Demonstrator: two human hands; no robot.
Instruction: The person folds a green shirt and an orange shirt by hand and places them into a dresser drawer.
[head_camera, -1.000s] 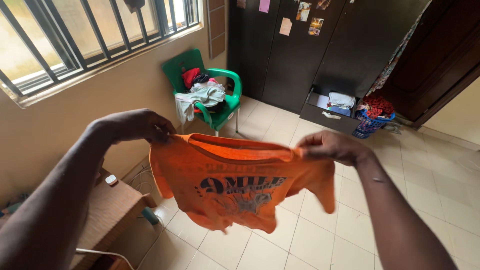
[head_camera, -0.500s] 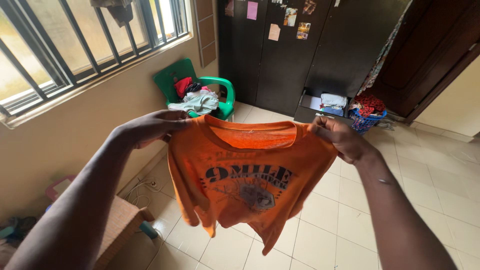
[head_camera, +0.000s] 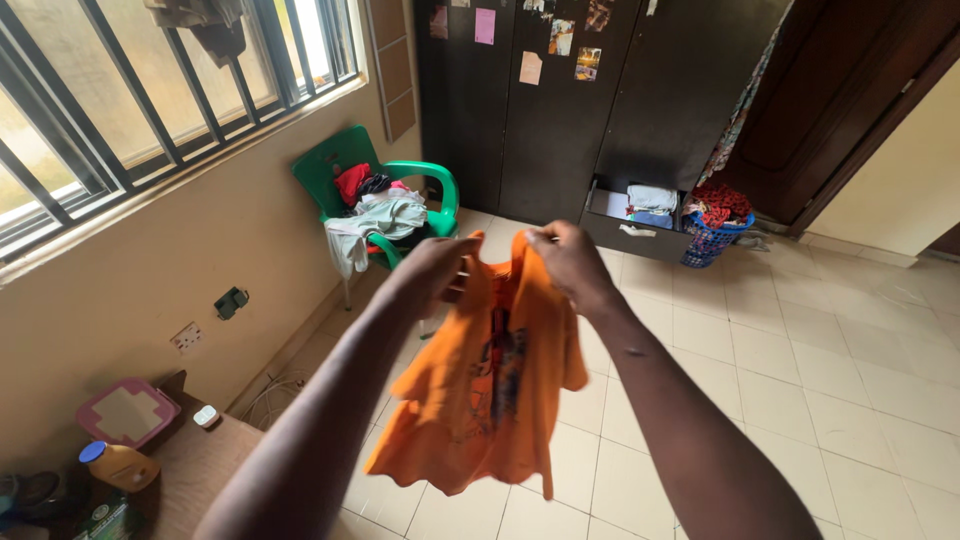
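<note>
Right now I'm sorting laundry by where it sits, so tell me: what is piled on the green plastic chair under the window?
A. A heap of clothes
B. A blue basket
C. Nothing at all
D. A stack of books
A: the green chair has a loose heap of clothes on its seat, while the blue basket stands on the floor by the dark wardrobe.

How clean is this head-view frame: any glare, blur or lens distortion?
Head view: daylight through the barred window blows out to near white; the dark wardrobe loses detail in shade. Wide-angle bending shows in the leaning door and window bars. The orange T-shirt, left hand and right hand are fairly sharp, with slight softness at the shirt's hem.
</note>
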